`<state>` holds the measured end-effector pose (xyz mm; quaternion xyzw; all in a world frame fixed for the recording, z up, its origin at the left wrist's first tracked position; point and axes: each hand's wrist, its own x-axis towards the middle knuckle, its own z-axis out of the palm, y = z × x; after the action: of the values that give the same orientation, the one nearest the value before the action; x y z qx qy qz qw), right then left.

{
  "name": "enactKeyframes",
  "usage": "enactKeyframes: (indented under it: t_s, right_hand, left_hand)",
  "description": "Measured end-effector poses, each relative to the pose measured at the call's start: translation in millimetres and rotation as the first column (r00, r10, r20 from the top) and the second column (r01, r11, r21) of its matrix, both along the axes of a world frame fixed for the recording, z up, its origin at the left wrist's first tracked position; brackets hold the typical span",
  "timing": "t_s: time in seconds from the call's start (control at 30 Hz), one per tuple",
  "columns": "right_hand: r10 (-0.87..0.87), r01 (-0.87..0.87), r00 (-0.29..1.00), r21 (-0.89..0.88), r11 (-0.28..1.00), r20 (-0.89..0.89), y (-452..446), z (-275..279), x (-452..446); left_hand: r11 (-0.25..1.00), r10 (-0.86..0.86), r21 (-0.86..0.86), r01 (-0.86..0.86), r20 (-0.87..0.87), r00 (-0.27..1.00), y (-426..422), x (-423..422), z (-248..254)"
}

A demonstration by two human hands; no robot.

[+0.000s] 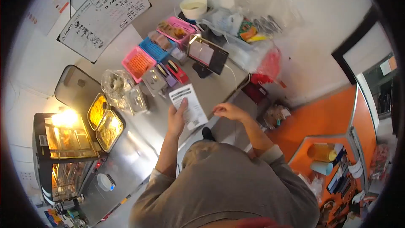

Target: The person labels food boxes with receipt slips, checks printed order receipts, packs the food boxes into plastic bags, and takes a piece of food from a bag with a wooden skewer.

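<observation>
My left hand (pixel 179 116) is closed on a white printed paper slip (pixel 193 109), thumb across its face. Dark header bars and a small square code show on the slip. Just right of it, my right hand (pixel 230 112) is in the air with loosely bent fingers, slightly apart, and nothing visible in them. Beyond the slip, a red stapler-like object (pixel 178 71) lies on the metal counter (pixel 206 85). A tablet (pixel 207 55) on a stand is farther back, its screen lit.
Pink basket (pixel 138 62), blue basket (pixel 155 50) and a metal container (pixel 154 81) line the counter. At left are food trays (pixel 110 130) and a lit warming cabinet (pixel 67 137). Plastic bags (pixel 270 65) hang over the counter's right end. An orange shelf unit (pixel 310 154) stands at right.
</observation>
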<state>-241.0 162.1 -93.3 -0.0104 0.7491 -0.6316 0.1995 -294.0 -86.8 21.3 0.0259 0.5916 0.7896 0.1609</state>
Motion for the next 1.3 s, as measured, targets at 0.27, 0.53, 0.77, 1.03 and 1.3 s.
enactKeyframes:
  t_s: [0.27, 0.53, 0.77, 1.03, 1.3]
  right_hand:
    - [-0.254, 0.345, 0.923, 0.328, 0.880, -0.290, -79, -105, -268]
    - [-0.290, 0.292, 0.892, 0.049, 0.955, 0.348, -95, -93, -309]
    - [-0.200, 0.223, 0.971, 0.201, 0.954, -0.129, -70, -151, -273]
    - [-0.287, 0.364, 0.773, -0.025, 0.931, 0.566, -74, -107, -261]
    - [-0.145, 0.147, 0.983, -0.011, 0.989, 0.109, -109, -61, -225]
  left_hand:
    - [0.995, 0.090, 0.009, -0.096, 0.251, 0.964, -73, -62, -82]
    - [0.998, 0.060, -0.051, -0.043, 0.426, 0.902, -89, -68, -143]
    - [0.997, 0.015, -0.071, 0.031, 0.565, 0.825, -85, -99, -190]
    - [0.999, -0.026, -0.025, 0.044, 0.491, 0.871, -49, -135, -194]
    - [0.982, -0.104, -0.085, 0.169, 0.503, 0.858, -30, -126, -182]
